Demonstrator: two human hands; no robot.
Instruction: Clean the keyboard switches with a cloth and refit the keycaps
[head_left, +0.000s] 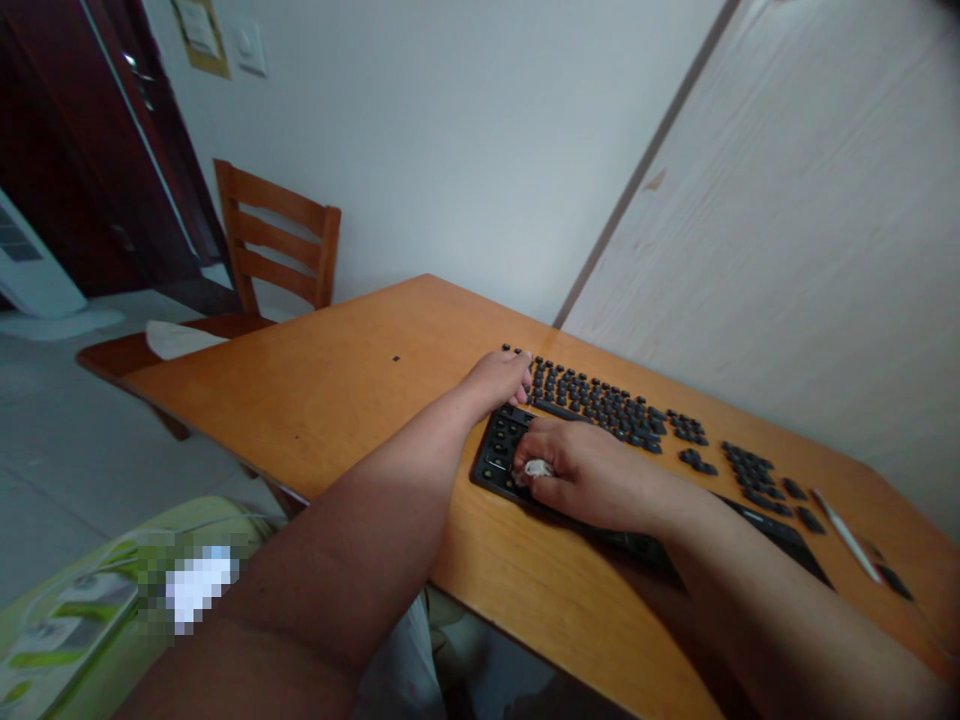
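Observation:
A black keyboard base (491,465), its key sockets bare at the left end, lies along the table's near edge. My right hand (581,470) is over that end, fingers closed round a crumpled white tissue (538,468) pressed down to the base. Most of the base is hidden beneath my right hand and forearm. Beyond it, loose black keycaps (592,400) lie in rows on the wood. My left hand (504,377) reaches in at the left end of these rows, fingers bent and drawn together; what they grip, if anything, is hidden. A long keycap (559,410) lies near its fingertips.
One small black piece (396,358) lies apart on the wooden table (360,410). A white pen-like stick (847,537) is at the right, beside more keycaps (750,475). A wooden chair (277,235) stands at the far left; walls border the table's back.

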